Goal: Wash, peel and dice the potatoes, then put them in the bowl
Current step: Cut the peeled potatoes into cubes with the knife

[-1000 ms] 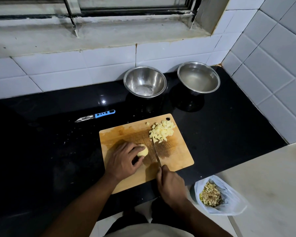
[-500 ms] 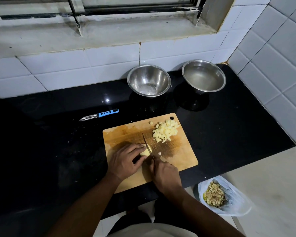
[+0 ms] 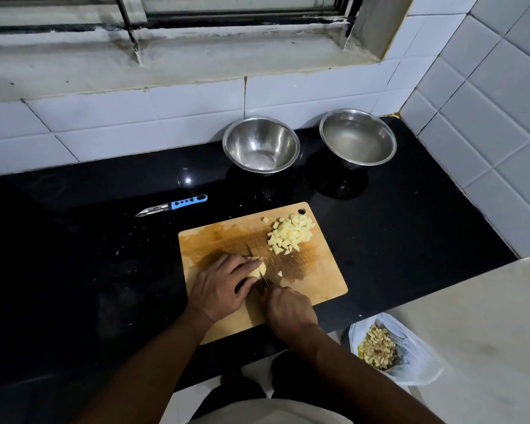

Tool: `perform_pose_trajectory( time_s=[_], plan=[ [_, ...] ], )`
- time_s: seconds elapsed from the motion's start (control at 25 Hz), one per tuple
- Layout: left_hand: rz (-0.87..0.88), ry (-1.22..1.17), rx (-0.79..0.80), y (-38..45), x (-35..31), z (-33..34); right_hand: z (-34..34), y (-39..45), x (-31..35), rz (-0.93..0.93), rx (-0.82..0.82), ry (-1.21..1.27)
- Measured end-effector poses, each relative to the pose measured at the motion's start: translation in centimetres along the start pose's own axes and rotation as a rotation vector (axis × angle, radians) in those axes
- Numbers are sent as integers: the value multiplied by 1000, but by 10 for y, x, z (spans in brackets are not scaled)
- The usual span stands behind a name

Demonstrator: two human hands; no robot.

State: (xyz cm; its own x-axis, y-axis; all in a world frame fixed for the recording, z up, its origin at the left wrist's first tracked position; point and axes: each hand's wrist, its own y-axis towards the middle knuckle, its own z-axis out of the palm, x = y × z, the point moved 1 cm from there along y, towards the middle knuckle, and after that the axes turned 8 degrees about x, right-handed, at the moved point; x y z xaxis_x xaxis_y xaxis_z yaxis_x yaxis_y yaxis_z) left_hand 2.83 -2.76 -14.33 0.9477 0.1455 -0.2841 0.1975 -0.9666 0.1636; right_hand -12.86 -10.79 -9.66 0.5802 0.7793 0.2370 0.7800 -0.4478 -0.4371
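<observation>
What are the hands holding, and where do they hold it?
The left hand holds the potato piece from above, fingers over its top. The right hand grips the knife by its handle, which the hand hides.

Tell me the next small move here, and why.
Probably press the knife down through the potato piece: the left hand pins it on the cutting board, the right hand grips the handle, and it is not yet diced like the pile.
</observation>
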Motion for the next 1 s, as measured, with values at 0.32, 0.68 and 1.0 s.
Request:
perform_pose_trajectory(
  time_s=[0.32,0.68,1.0],
  plan=[
    [28,96,-6,-2,-5,0,25,-44,-11,-7,-14,-3],
    [16,100,-8,-2,-4,0,48,-82,-31,213,-149,187],
    [-170,75,-31,6,-23,2,24,-47,-31,284,-267,348]
  ],
)
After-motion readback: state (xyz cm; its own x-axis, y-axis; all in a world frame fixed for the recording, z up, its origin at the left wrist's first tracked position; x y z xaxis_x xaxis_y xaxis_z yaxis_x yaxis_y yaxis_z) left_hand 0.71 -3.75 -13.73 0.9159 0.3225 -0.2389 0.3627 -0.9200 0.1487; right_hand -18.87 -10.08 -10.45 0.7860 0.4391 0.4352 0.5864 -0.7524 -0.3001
